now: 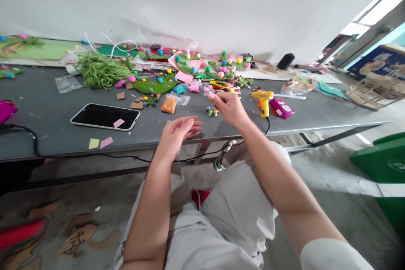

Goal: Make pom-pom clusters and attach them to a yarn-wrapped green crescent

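My left hand (179, 131) hovers over the near edge of the grey table (47, 118), palm up, fingers stretched out and loosely cupped, holding nothing I can see. My right hand (228, 107) is further out over the table, its fingers pinched on a small clear plastic bag (207, 90) with something pink in it. A small green piece with coloured pompoms (212, 111) lies just left of that hand. A yellow glue gun (264, 100) stands to its right.
A black phone (105, 117) lies to the left with paper scraps beside it. Green felt pieces with pompoms (155, 85), green yarn (99, 69), small bags of coloured bits (169, 104) and a magenta packet (281, 107) crowd the back. A cable (31, 139) runs along the front edge.
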A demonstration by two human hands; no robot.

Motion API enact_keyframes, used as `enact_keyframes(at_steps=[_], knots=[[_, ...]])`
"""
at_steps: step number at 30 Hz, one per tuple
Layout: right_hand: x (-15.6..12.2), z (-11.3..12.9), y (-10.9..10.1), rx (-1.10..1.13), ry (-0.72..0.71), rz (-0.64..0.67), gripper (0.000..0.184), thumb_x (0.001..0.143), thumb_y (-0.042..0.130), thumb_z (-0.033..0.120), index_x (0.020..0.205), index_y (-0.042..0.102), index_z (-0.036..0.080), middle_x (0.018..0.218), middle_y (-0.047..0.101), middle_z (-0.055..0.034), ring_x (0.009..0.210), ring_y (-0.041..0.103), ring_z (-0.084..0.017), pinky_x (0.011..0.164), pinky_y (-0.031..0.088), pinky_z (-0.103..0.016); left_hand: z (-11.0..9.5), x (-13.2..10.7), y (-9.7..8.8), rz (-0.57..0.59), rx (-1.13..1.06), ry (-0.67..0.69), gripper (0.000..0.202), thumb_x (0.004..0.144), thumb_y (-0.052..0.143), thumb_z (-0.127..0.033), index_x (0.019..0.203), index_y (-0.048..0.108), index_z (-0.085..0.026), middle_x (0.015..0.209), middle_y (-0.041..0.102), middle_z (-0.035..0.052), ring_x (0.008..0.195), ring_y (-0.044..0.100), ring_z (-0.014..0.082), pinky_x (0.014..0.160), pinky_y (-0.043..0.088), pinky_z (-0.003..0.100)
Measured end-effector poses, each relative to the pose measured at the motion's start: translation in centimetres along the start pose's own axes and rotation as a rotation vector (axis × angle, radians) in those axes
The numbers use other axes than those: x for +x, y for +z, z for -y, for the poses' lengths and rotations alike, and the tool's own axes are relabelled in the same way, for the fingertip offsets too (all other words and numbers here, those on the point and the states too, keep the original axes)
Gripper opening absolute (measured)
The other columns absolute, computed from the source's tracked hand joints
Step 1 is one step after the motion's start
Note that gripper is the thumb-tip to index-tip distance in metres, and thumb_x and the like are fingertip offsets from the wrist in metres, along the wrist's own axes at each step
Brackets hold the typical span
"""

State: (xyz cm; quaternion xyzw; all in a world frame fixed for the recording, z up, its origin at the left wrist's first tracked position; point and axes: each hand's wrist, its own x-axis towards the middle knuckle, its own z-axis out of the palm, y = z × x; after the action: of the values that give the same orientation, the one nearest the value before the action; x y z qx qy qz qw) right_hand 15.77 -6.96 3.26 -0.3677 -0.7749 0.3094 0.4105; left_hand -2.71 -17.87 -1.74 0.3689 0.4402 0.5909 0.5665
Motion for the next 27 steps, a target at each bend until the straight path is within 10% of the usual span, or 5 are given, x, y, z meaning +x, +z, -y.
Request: enact_keyframes(at_steps=[9,18,27], knots=[[1.1,-3.2,-1.9,0.182,0.131,0.068,0.037,0.084,0.077,0.044,0.107,0.077,0.015,0.095,0.077,-0.0082,0.080,0.071,-0.018,0.078,0.061,-0.036,0.2,0.1,-0.2,-0.005,-0.001,0.043,0.041,0.082,0.084,-0.048,0.107,0.080,-0.015,0.101,0.081,0.0125,0.089,0.077,0.0221,0.085,0.063,0.034],[0.8,-2.7,-3.1,0.110,0.170,0.063,0.035,0.075,0.087,0.048,0.078,0.081,0.014,0.061,0.066,-0.0016,0.051,0.053,-0.010,0.049,0.043,-0.026,0.1,0.1,0.0,-0.012,-0.005,0.076,0.040,0.081,0.084,-0.047,0.105,0.080,-0.016,0.099,0.081,0.0119,0.087,0.077,0.0213,0.085,0.062,0.033],[0.2,-3.6,-3.9,0.370,0.292,0.273,0.035,0.073,0.089,0.030,0.105,0.083,0.018,0.106,0.081,-0.0094,0.099,0.076,-0.021,0.096,0.061,-0.038,0.0,0.2,0.6,-0.028,-0.039,0.083,0.038,0.080,0.086,-0.045,0.103,0.080,-0.015,0.095,0.080,0.0109,0.083,0.076,0.0191,0.083,0.062,0.032]])
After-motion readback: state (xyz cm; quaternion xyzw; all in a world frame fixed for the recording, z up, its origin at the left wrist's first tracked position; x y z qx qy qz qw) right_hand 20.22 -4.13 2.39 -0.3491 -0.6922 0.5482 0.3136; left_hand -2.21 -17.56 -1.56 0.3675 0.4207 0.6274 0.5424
